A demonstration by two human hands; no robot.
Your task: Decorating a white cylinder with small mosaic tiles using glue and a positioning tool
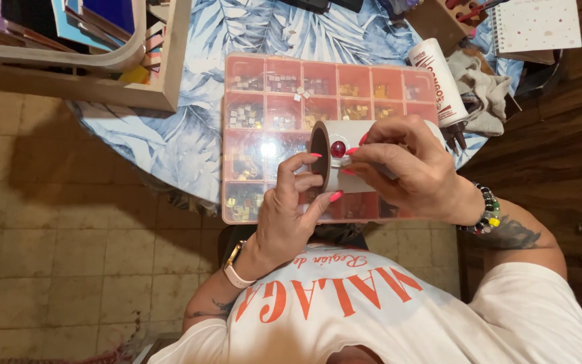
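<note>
A white cylindrical cup (342, 138) with a dark brown inside lies on its side above a pink plastic compartment box (264, 67). A round red gem (338, 149) sits on the cup's wall near the rim. My right hand (409, 165) wraps over the cup, with its fingertips pressing beside the gem. My left hand (291, 216) supports the cup's rim from below, thumb and forefinger touching it. The box's compartments hold several small mirror and gold tiles.
The box rests on a round table with a blue leaf-print cloth (203, 128). A white glue bottle (439, 81) and a grey rag (483, 94) lie at the right. A spiral notebook (537, 23) is at the back right, a wooden shelf (102, 81) at the left.
</note>
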